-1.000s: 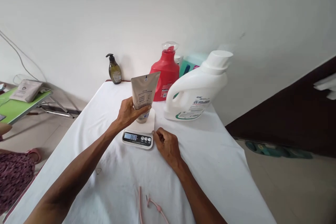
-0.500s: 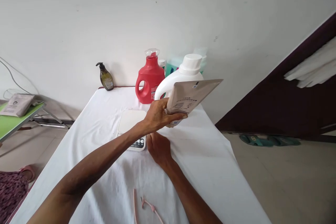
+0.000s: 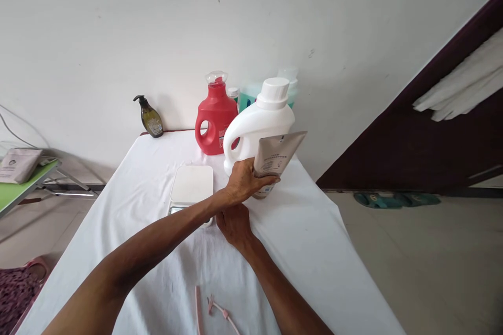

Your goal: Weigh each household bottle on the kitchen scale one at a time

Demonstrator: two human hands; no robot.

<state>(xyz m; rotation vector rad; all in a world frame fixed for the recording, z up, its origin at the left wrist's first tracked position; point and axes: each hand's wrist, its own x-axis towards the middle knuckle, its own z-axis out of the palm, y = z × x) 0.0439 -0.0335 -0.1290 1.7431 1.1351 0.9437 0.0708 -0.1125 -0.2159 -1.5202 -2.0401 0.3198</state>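
My left hand [image 3: 244, 182] grips a beige squeeze tube [image 3: 275, 157] and holds it cap-down on the white cloth, right of the small white kitchen scale [image 3: 191, 185] and in front of the white detergent jug [image 3: 257, 125]. The left forearm crosses over my right hand [image 3: 233, 224], which rests on the cloth by the scale's right corner with fingers curled and partly hidden. The scale's platform is bare.
A red detergent jug [image 3: 214, 118], a teal container [image 3: 247, 99] and a dark pump bottle [image 3: 149, 118] stand along the wall. A pink cord [image 3: 214, 310] lies near the table's [image 3: 314, 251] front. A green side table [image 3: 23, 180] stands left; sandals [image 3: 393, 199] lie on the floor right.
My left hand lifted the tube off the scale, carried it right and set it down beside the white jug. The right hand stayed by the scale. The view shifted right.
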